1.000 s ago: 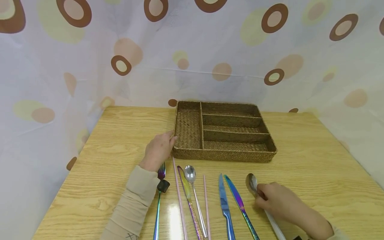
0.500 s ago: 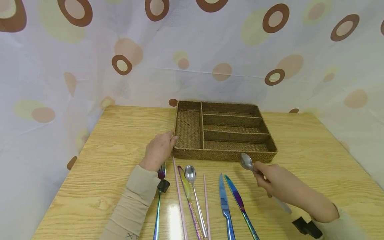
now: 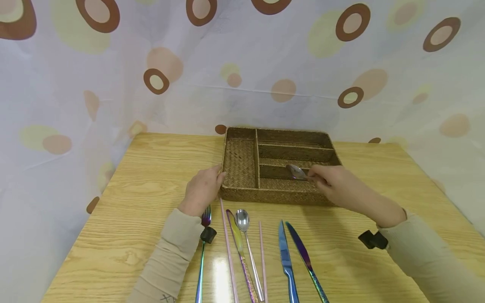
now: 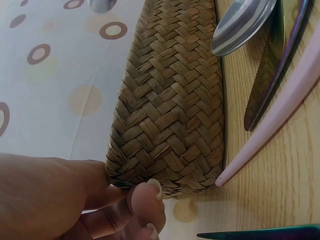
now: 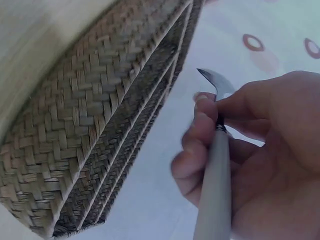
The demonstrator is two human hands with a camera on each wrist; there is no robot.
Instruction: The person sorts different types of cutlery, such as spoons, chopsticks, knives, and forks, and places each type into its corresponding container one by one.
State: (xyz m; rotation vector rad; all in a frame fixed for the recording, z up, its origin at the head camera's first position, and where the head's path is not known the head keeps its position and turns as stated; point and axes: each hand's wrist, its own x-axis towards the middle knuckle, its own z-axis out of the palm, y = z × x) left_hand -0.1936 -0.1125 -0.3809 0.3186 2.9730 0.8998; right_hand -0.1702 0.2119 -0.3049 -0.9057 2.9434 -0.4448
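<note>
On the wooden table is a brown woven tray (image 3: 273, 195) with several compartments. My left hand (image 3: 201, 191) grips its near left corner; in the left wrist view the thumb meets the rim while curled fingers (image 4: 147, 202) touch the outer side. Over the front right compartment, my right hand (image 3: 341, 189) pinches a spoon (image 3: 297, 172) near its neck, the bowl pointing left. The right wrist view shows the spoon's pale handle (image 5: 215, 185) running through the palm, held above the tray rim. The handle is mostly hidden in the head view.
In front of the tray lie a fork (image 3: 202, 256), two pink sticks (image 3: 229, 252) (image 3: 262, 256), a yellow-purple knife (image 3: 238, 240), a silver spoon (image 3: 242, 219), a blue serrated knife (image 3: 286, 256) and a rainbow knife (image 3: 303, 250). A patterned cloth (image 3: 242, 63) hangs behind the table.
My right hand has lifted the spoon off the table at the right and carried it up and leftward over the tray. The left hand has stayed at the tray's corner.
</note>
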